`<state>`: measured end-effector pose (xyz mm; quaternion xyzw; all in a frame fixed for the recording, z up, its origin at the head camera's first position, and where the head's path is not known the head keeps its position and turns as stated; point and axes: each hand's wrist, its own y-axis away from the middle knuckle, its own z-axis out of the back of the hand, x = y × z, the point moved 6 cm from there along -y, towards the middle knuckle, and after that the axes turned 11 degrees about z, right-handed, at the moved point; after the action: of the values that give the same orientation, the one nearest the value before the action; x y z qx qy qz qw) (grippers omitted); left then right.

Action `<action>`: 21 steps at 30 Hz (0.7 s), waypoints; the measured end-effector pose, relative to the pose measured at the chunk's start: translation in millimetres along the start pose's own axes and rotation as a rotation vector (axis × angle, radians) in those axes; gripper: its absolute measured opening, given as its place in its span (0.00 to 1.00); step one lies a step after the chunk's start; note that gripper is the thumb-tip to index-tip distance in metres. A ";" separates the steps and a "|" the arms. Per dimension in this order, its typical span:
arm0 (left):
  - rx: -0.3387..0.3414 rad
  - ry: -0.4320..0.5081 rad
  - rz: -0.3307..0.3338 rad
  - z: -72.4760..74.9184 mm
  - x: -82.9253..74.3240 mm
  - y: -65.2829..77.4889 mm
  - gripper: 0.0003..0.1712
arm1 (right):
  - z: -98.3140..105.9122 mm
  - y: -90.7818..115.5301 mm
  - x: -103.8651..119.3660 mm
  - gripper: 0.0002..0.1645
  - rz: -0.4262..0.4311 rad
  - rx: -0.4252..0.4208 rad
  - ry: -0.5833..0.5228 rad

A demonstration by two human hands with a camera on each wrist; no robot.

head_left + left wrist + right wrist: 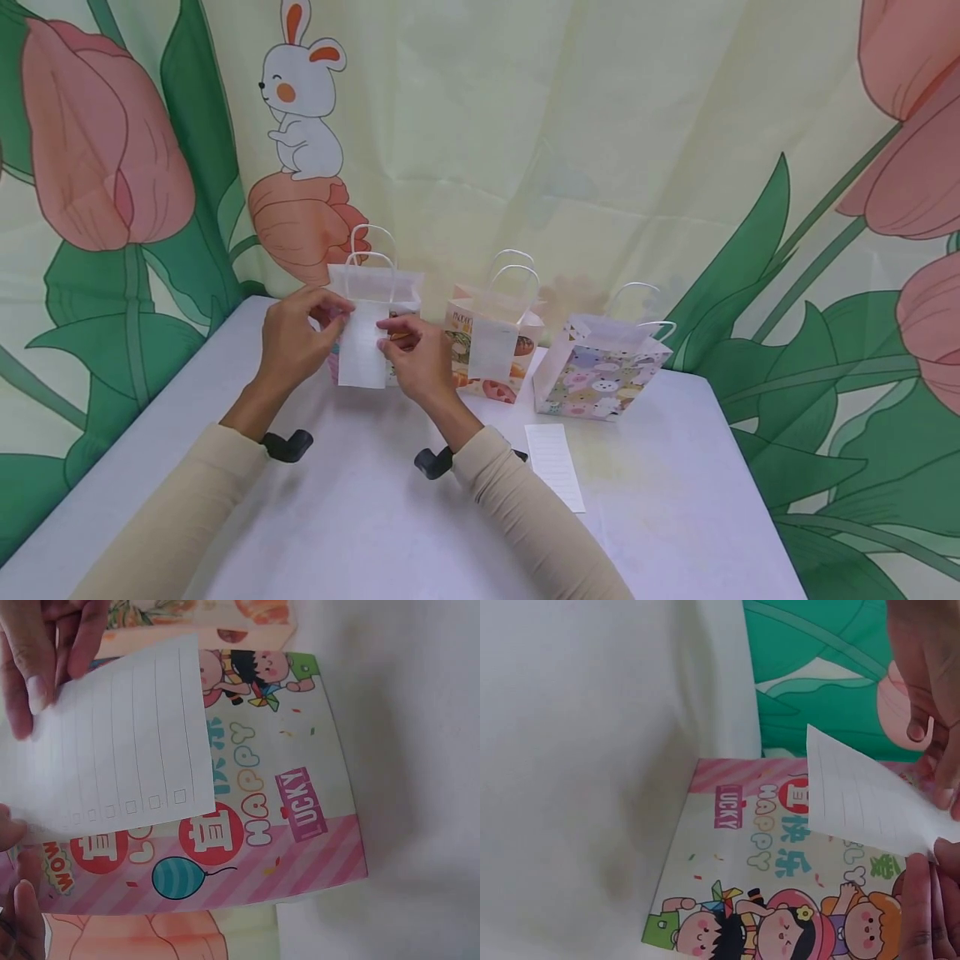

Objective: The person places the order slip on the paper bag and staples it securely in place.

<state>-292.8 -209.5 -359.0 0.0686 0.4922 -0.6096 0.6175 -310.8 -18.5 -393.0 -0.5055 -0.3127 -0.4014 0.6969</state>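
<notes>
A lined white paper slip with a column of small checkboxes is held upright between both hands. It stands in front of a pink-and-white cartoon gift bag with "LUCKY" and "HAPPY" print, its lower part angled away from the bag. My left hand pinches the slip's upper left edge between thumb and fingers. Opposite it, my right hand pinches the right edge. The bag's white twisted handles rise above the slip.
To the right stands a bread-print gift bag with a white slip on its front. Further right is an animal-print gift bag. Another lined slip lies on the white table by the right forearm. A printed curtain hangs behind.
</notes>
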 end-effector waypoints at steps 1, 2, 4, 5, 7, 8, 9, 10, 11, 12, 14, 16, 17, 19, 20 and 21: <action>-0.002 -0.004 0.000 -0.1 0.0 -0.2 0.09 | 0.1 0.0 0.0 0.13 -0.001 0.001 0.000; -0.005 -0.010 -0.001 -0.2 -0.1 -0.4 0.09 | 0.2 0.0 0.0 0.13 0.000 0.003 0.001; -0.007 -0.018 -0.003 -0.5 -0.5 -0.8 0.09 | 1.0 0.5 -0.3 0.14 0.000 0.003 0.004; -0.008 -0.022 -0.004 -0.5 -0.9 -0.9 0.09 | 1.6 1.0 -0.6 0.13 0.002 0.005 0.009; -0.009 -0.027 -0.009 -0.7 -1.6 -1.2 0.08 | 3.5 2.5 -1.3 0.13 0.008 0.007 0.024; -0.008 -0.027 -0.012 -0.9 -2.0 -1.4 0.08 | 4.9 3.8 -1.7 0.13 0.010 0.008 0.033; -0.007 -0.026 -0.013 -1.1 -2.1 -1.5 0.08 | 6.5 5.0 -2.3 0.13 0.013 0.008 0.040; -0.006 -0.024 -0.014 -1.2 -2.4 -1.6 0.08 | 8.2 6.4 -3.1 0.13 0.017 0.011 0.044; -0.005 -0.022 -0.014 -1.3 -2.5 -1.6 0.07 | 10.2 7.9 -4.0 0.13 0.019 0.013 0.050; -0.003 -0.021 -0.013 -1.3 -2.6 -1.6 0.07 | 12.6 9.6 -4.9 0.13 0.019 0.016 0.051; -0.001 -0.020 -0.010 -1.4 -2.7 -1.8 0.07 | 17.5 13.2 -6.5 0.14 0.020 0.027 0.046; 0.001 -0.022 -0.007 -1.2 -2.8 -2.0 0.07 | 22.9 16.7 -7.5 0.14 0.023 0.045 0.038; 0.001 -0.022 -0.005 -1.1 -2.9 -2.2 0.07 | 25.8 18.6 -7.7 0.15 0.023 0.056 0.036; 0.000 -0.022 -0.003 -0.7 -3.2 -2.4 0.06 | 31.7 23.0 -7.5 0.16 0.031 0.084 0.032; 0.000 -0.022 -0.002 -0.5 -3.3 -2.4 0.06 | 35.0 25.4 -7.6 0.17 0.033 0.100 0.033; -0.001 -0.023 -0.002 -0.3 -3.5 -2.6 0.06 | 38.5 28.0 -7.8 0.17 0.033 0.115 0.040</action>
<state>-294.3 -207.6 -355.5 0.0609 0.4856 -0.6109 0.6223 -291.2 24.9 -400.9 -0.4615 -0.3131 -0.3810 0.7374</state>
